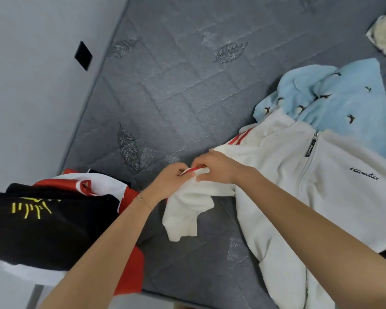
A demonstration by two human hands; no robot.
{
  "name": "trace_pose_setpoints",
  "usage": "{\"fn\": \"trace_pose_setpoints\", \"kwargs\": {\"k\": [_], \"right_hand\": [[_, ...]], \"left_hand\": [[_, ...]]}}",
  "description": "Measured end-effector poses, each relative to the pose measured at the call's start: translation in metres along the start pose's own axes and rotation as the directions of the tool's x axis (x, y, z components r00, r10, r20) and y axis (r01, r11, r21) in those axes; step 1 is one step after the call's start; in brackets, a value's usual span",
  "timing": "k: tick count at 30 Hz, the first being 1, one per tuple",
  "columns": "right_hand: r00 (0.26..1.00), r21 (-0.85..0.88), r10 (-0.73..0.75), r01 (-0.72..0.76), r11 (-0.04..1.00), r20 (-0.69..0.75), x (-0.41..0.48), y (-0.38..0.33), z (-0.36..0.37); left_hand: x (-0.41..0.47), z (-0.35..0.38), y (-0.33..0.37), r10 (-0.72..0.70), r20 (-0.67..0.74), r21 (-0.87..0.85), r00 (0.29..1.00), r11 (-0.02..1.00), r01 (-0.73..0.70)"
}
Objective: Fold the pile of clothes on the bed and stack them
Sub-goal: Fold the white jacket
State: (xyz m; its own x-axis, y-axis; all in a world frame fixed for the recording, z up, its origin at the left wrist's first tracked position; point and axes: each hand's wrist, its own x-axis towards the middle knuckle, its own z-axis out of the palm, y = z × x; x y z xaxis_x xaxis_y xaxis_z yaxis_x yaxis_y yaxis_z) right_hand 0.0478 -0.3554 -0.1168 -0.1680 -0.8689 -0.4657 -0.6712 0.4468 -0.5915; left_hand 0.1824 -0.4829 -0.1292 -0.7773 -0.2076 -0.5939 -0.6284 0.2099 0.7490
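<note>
The left hand and right hand pinch the red-striped sleeve end of the white jacket on the bed.
The cloth looks soft and light, best held at cuffs and hems; its length runs from far collar to near hem, sleeve stretched left.
</note>
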Motion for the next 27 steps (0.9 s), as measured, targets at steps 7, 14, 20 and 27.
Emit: {"fn": "trace_pose_setpoints", "kwargs": {"k": [7, 14, 20, 27], "right_hand": [[0.977, 0.413, 0.198, -0.147, 0.899, -0.085, -0.007, -0.008, -0.02], [0.943, 0.416, 0.296, -0.211, 0.884, -0.151, -0.012, -0.003, -0.038], [0.977, 0.282, 0.199, -0.17, 0.944, -0.08, 0.003, -0.026, -0.035], [0.989, 0.273, 0.151, -0.147, 0.951, 0.007, 0.031, -0.061, -0.03]], "left_hand": [[-0.01, -0.032, -0.01, -0.032, 0.145, -0.026, 0.989, 0.999, 0.037], [-0.018, -0.037, -0.033, -0.116, 0.218, 0.043, 0.969, 0.993, 0.109], [-0.02, -0.064, 0.002, 0.091, 0.116, 0.008, 0.989, 0.996, -0.092], [-0.023, -0.099, 0.022, 0.112, 0.164, 0.041, 0.98, 0.992, -0.12]]}}
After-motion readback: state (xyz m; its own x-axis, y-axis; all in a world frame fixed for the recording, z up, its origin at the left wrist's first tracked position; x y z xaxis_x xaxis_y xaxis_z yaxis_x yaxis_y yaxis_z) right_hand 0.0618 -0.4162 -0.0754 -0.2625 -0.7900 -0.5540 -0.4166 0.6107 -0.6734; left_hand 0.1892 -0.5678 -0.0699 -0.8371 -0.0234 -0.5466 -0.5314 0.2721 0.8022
